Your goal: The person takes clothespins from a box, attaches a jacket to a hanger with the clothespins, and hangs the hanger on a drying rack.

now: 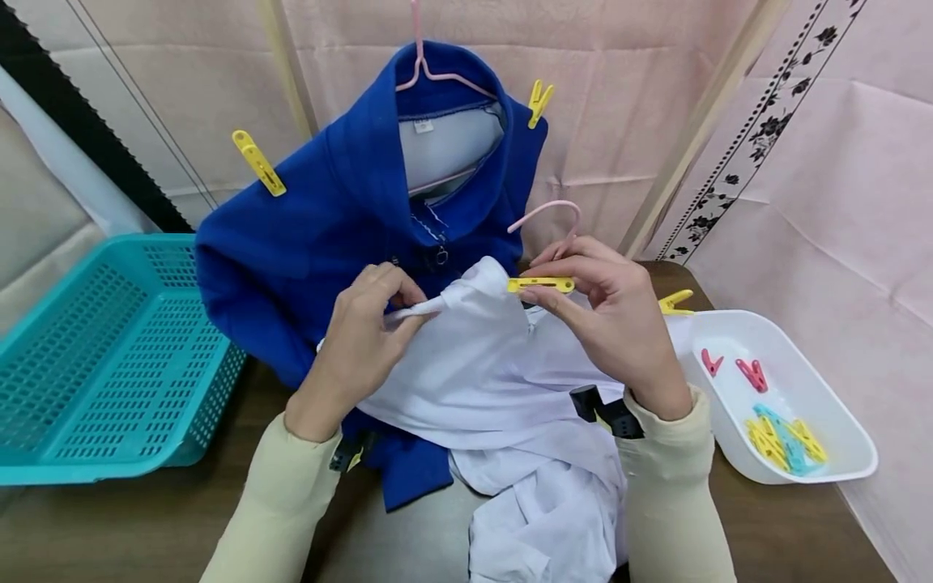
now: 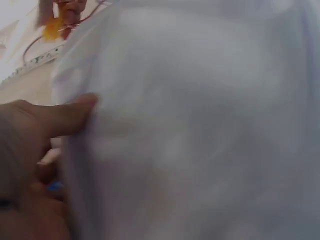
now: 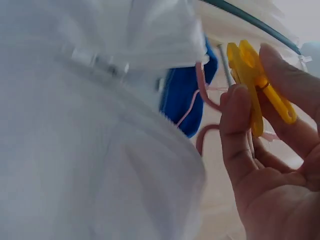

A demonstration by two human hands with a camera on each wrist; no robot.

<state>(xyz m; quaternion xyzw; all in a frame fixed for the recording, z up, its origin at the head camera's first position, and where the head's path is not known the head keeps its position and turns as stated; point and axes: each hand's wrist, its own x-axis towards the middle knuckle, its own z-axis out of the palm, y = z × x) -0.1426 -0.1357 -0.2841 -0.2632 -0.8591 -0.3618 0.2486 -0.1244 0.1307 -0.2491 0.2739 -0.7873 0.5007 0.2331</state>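
My left hand (image 1: 368,344) pinches the shoulder edge of a white garment (image 1: 474,389) between thumb and fingers; the left wrist view shows the thumb on the cloth (image 2: 175,125). In my right hand (image 1: 619,316) a yellow clothespin (image 1: 541,284) is held between thumb and fingers, close to the garment's collar. The right wrist view shows the same clothespin (image 3: 257,85) from its side. A pink hanger (image 1: 557,209) rises from the white garment, its hook just behind the right fingers. Behind hangs a blue zip-collar garment (image 1: 306,219) on another pink hanger (image 1: 419,61).
Yellow clothespins (image 1: 259,163) grip both shoulders of the blue garment. A turquoise basket (image 1: 197,437) stands on the left of the table (image 1: 87,526). At the right, a white tray (image 1: 853,453) holds red, yellow and blue clothespins, with another yellow clothespin (image 1: 676,302) by its far edge.
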